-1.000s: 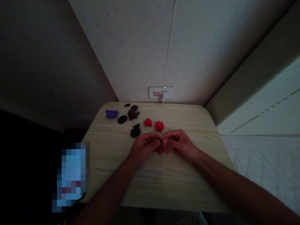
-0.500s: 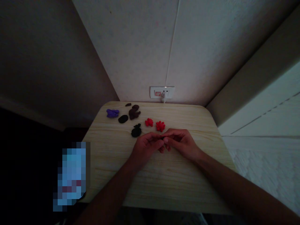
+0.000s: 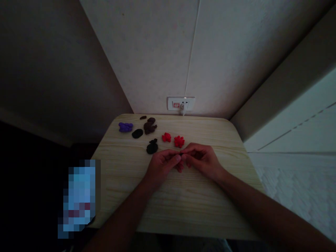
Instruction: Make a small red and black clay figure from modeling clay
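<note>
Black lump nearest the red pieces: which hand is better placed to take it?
Left, I'd judge: the left hand is close beside the black lump; the right hand lies farther off. Both seem to pinch a small dark piece.

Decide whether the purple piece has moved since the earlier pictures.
No; judged against the wall socket, the purple piece lies in the same spot on the table.

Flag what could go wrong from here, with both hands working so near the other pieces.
The left hand and right hand seem to pinch a small dark piece, barely visible, which could slip. The lobed red piece just beyond the right hand might get nudged. The nearer black piece, beside the left hand, might be brushed.
</note>
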Motion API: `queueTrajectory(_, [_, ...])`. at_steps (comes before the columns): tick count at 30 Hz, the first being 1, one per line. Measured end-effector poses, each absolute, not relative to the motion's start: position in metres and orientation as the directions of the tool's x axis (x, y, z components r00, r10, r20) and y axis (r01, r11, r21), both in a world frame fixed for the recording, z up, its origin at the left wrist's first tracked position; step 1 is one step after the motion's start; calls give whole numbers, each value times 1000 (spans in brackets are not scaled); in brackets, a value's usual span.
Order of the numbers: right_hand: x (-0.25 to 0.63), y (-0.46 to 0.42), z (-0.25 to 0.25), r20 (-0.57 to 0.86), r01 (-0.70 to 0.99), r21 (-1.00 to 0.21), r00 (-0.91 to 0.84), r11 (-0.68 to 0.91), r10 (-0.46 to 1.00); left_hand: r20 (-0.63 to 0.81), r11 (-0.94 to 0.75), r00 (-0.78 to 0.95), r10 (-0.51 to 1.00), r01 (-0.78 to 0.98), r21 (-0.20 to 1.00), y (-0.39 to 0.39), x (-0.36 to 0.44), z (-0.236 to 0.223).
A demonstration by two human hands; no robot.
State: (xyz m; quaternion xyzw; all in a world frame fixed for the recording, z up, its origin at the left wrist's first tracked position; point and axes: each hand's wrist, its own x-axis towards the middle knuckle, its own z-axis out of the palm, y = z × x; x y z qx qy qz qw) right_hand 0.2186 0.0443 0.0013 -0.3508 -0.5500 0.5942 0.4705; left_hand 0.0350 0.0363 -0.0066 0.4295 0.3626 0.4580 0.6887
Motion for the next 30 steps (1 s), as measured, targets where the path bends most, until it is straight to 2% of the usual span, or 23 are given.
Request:
queueTrajectory(9, [218,44,3,160,-171,-979,-310,111,937,-72,187,332,941,-329,925,37,34,-10])
queueTrajectory(17, [218,47,7,67,-206,-978,-263,11,962,-86,229,306,948,-469,853,37,35,-4])
queueTrajectory(23, [217,47,7,52,-197,-980,-280,-4,959,-48,130,216,975,-384,914,36,34,-6])
queueTrajectory(30, [219,44,2,46,-78,-997,-277,25,960,-8,78,201,980,-343,936,35,35,-6])
